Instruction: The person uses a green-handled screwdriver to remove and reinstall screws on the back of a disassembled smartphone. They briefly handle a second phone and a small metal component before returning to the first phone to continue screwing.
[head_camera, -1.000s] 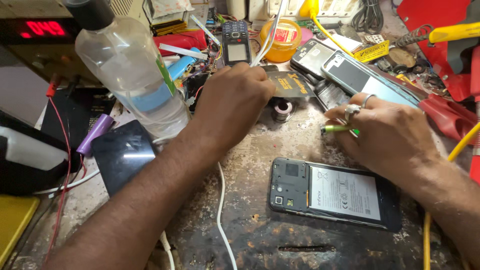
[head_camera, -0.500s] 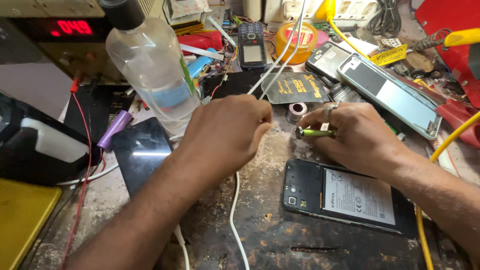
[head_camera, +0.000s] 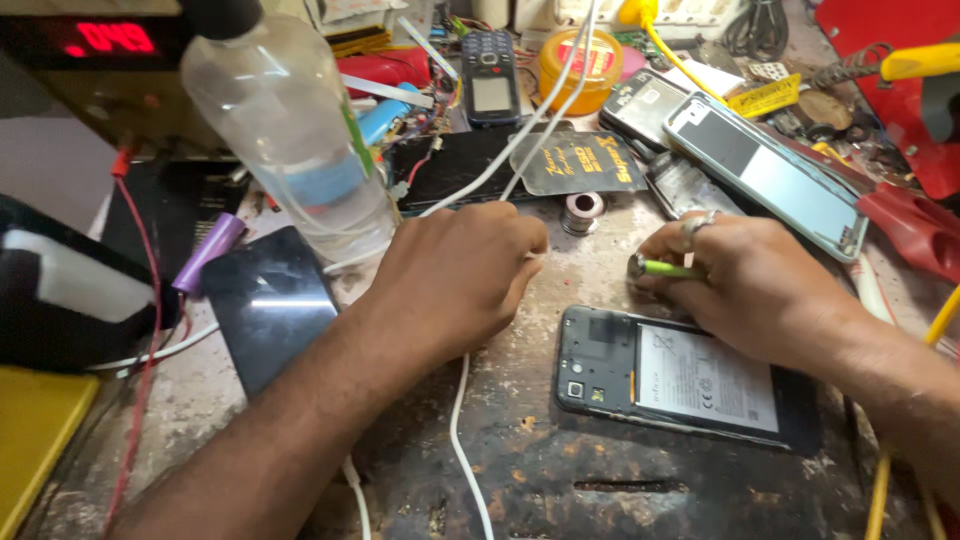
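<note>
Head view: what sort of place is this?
Most likely a phone repair bench: an opened phone with its battery exposed, loose phone back covers, and a bench power supply with a red readout.

Head view, close, down onto workbench (head_camera: 560, 480)

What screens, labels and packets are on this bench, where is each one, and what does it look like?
Red display: top left, glowing digits on a dark box.
Dark tablet: left of left hand, glossy black rectangle.
Keypad phone: top centre, small grey screen.
Black packet: behind the hands, gold print.
Battery label: on the opened phone below right hand, white rectangle.
</note>
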